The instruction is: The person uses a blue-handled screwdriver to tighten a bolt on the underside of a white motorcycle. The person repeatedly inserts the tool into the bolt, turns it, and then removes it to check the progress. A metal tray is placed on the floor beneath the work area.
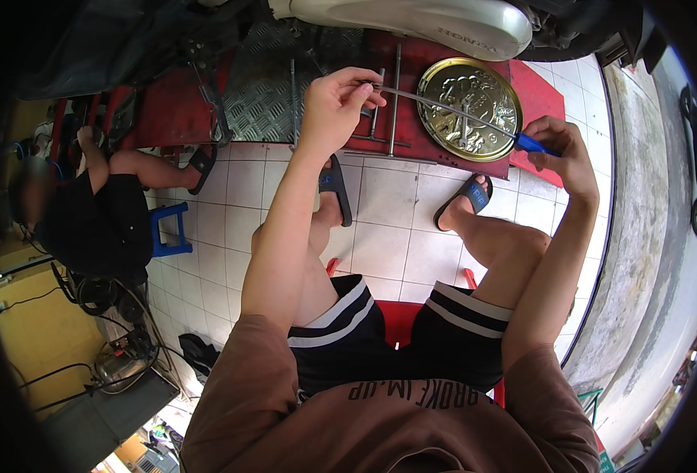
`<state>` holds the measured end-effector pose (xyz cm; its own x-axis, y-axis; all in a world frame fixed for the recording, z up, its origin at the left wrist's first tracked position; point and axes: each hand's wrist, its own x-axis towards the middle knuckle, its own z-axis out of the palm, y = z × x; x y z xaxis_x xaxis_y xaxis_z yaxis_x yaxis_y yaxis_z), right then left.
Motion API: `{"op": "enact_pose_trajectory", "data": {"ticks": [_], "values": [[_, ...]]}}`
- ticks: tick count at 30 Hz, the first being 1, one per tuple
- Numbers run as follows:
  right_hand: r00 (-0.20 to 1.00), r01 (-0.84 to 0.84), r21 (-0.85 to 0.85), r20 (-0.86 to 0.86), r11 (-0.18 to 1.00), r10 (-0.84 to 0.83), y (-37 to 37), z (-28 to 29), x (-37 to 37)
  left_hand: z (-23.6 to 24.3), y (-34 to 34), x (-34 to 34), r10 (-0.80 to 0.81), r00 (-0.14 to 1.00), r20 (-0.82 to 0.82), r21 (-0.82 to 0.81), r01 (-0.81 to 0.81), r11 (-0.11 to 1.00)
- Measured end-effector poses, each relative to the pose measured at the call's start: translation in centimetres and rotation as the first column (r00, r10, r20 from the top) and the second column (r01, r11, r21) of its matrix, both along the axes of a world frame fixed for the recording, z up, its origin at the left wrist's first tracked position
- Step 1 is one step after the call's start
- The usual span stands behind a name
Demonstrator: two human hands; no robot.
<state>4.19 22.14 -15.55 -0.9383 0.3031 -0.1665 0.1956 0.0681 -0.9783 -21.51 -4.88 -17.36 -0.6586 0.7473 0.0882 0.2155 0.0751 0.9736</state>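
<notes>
A long screwdriver with a blue handle (533, 145) and thin metal shaft is stretched between my hands. My right hand (563, 154) has its fingers closed round the handle. With thumb and fingers, my left hand (345, 96) pinches at the tip end, where something small and dark shows; its kind is too small to tell. Under the shaft lies a round gold tray (496, 85) holding a wrench (464, 128) and several small metal parts. Left of the tray, long metal T-handle wrenches (396, 102) rest on the red platform (427, 164).
A motorcycle's silver part (474, 27) overhangs the platform's far side. At left, another person (88, 205) sits beside a blue stool (171, 230). Hoses and a metal tank (124, 363) stand behind them. White floor tiles (380, 260) lie around my feet; I sit on a red seat (402, 322).
</notes>
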Motion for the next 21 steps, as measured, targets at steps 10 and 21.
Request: {"op": "enact_pose_trajectory", "data": {"ticks": [10, 21], "values": [[1.0, 0.006, 0.003, -0.006, 1.0, -0.006, 0.2, -0.2, 0.0, 0.2, 0.1, -0.1, 0.003, 0.983, 0.186, 0.126, -0.027, 0.992], [0.965, 0.09, -0.074, -0.24, 0.993, -0.105, 0.1, -0.5, 0.5, 0.1, -0.4, -0.5, -0.092, 0.841, 0.533, 0.293, -0.081, 0.953]]}}
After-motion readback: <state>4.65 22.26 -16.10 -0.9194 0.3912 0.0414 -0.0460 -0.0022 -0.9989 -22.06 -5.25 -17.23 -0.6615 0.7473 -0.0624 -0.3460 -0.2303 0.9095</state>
